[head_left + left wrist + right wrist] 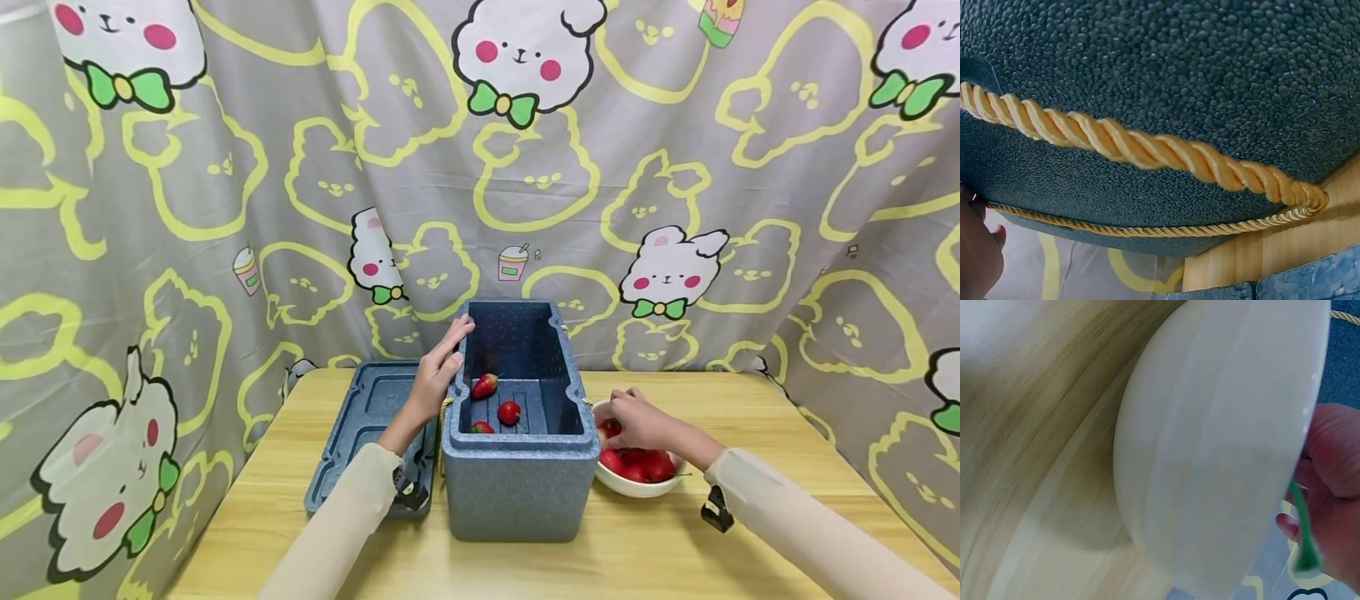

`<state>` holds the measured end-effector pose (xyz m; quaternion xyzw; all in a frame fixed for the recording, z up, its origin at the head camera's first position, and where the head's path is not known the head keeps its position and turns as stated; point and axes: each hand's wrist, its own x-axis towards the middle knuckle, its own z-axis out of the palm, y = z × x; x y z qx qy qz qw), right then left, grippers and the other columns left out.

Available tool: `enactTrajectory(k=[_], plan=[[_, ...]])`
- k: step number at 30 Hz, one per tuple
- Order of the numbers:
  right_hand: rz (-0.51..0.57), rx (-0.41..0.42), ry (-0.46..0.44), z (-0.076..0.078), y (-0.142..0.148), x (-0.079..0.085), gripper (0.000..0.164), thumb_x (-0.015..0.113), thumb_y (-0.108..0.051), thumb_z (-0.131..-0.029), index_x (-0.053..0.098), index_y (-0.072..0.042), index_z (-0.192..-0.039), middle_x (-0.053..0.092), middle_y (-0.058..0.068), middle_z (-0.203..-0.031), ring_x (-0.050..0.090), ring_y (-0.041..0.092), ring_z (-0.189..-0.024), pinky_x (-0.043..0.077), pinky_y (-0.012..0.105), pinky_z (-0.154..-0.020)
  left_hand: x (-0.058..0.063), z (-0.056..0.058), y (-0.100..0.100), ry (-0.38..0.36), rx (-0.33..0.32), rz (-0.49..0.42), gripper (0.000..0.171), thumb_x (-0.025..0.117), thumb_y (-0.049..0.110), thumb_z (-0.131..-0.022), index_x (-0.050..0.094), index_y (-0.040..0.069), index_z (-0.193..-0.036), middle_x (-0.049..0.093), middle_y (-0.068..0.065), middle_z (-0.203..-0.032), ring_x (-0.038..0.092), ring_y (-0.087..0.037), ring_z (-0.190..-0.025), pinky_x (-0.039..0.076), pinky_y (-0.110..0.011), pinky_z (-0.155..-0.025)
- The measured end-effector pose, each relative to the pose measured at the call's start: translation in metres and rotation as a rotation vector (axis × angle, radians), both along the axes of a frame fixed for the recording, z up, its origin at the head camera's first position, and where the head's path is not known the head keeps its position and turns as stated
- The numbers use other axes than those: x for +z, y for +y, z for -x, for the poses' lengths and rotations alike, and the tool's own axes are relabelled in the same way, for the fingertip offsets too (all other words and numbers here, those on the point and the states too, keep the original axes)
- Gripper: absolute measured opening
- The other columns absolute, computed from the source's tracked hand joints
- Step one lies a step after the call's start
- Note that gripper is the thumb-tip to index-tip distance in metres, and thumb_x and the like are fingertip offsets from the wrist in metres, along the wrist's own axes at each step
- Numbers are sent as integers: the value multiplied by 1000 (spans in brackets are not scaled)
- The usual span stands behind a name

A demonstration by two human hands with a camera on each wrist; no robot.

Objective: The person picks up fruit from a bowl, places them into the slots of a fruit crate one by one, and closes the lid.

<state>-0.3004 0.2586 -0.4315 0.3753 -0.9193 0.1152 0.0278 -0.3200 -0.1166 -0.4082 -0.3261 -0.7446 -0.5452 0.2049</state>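
My left hand point(435, 375) rests on the left rim of a grey-blue foam box point(522, 492), its fingers fairly straight along the edge. Inside the box lie a strawberry point(484, 386), a small round red fruit point(508, 412) and another red fruit point(482, 427) with green on it, partly hidden by the near wall. To the right of the box, my right hand point(637, 419) reaches down into a white bowl point(637, 490) of several red fruits point(660, 467). Its fingers bend over a fruit point(609, 428) at the bowl's left side; I cannot tell whether they grip it.
The box's grey-blue lid point(375, 417) lies on the wooden table point(510, 575) to the left. A twisted gold rope point(1147, 150) hangs along the box's left side. A green stem point(1302, 531) pokes over the bowl's rim. A patterned curtain point(525, 192) closes off the back and sides.
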Motion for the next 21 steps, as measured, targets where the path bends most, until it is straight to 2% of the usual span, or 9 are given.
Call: enactTrajectory(k=[4,8,13,17,21], plan=[[27,11,17,2,2,-1,20,88,-23,-74,70,-28,-80,59,-12,-70,39,6,-77,24,34,-76,0,0,0,-3,-2,1,49,41,18,-105,49,7,-151,35,-8,-166,20,-26,-159,23,-57,-125],[72,12,11,6,5,-1,17,88,-25,-75,74,-27,-84,61,-16,-70,44,7,-76,25,35,-75,0,0,0,0,2,0,49,41,20,-104,50,8,-151,35,-7,-165,20,-26,-158,24,-56,-125],[105,-16,-10,10,10,1,21,89,-27,-76,80,-20,-94,74,-14,-81,59,13,-78,39,30,-72,0,0,0,-5,5,-3,49,42,21,-104,50,9,-151,36,-7,-165,20,-25,-158,24,-55,-125],[162,-55,-94,11,12,3,26,88,-25,-78,81,-13,-100,78,-7,-91,65,18,-84,55,31,-75,-1,1,0,4,1,-1,49,42,20,-104,50,7,-151,36,-8,-165,20,-34,-158,23,-57,-125],[237,-79,-199,12,13,9,28,86,-20,-81,79,-7,-104,78,1,-97,66,22,-90,59,36,-80,-1,2,0,10,1,4,50,41,20,-104,50,6,-151,36,-8,-165,20,-41,-157,23,-57,-125]])
